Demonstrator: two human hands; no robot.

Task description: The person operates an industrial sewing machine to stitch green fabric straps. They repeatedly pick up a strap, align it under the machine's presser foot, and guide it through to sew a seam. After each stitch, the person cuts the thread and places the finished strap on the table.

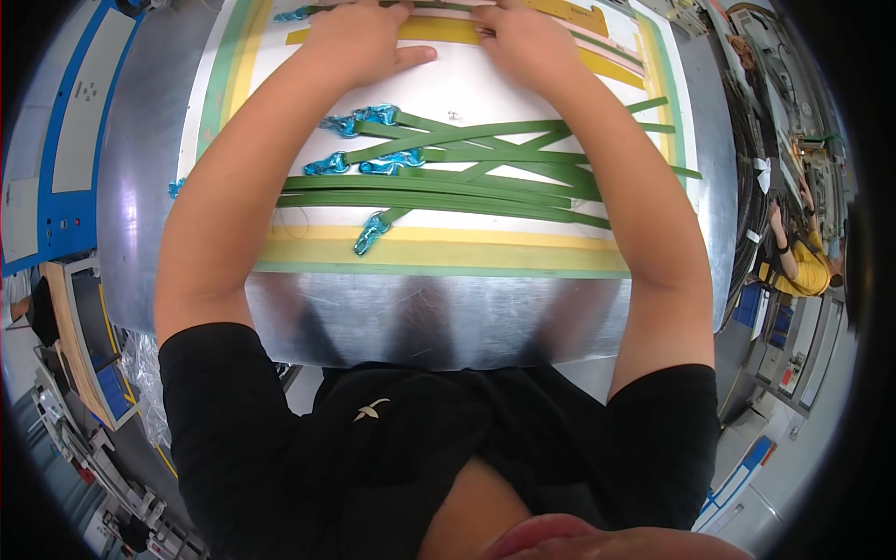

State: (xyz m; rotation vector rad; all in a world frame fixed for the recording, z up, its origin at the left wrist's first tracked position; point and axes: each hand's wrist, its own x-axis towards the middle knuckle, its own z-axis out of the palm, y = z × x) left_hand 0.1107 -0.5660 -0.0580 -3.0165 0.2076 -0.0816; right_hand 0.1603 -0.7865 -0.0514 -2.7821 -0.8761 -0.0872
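At the far side of the table, a green strap (pixel 441 7) with a blue-wrapped end (pixel 291 16) lies along a long yellow strip (pixel 439 31). My left hand (pixel 359 42) rests over its left part, thumb stretched out, fingertips at the strap. My right hand (pixel 527 42) has its fingers bent together at the same strap, farther right; the frame's top edge cuts off part of both hands. Between my forearms lie several more green straps (pixel 439 191), some crossing. Blue, shiny plastic-wrapped ends (pixel 378 161) sit at their left, one nearer me (pixel 371 233).
A white sheet (pixel 448 84) bordered by yellow and green tape (pixel 439 252) covers part of the metal table (pixel 439 317). At left stands a blue-and-white cabinet (pixel 79 121). Dark cables (pixel 742 168) hang at right, where a person in yellow (pixel 805 266) is visible farther off.
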